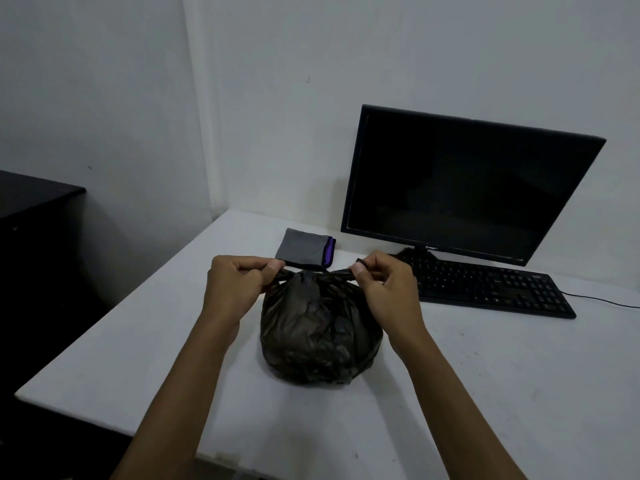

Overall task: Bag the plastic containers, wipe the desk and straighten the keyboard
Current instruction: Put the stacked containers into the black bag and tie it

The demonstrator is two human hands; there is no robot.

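A bulging black plastic bag (320,336) sits on the white desk (485,393) in front of me, its contents hidden. My left hand (235,284) pinches the bag's left handle and my right hand (384,285) pinches the right handle; both handles are drawn apart above a knot at the bag's top. Just behind the bag lies a folded grey cloth (304,249) with a purple edge. A black keyboard (491,287) lies at an angle to the right, below the monitor.
A dark monitor (464,181) stands at the back right against the wall. The keyboard's cable (602,299) trails off right. A dark cabinet (31,237) stands left of the desk, beyond its left edge.
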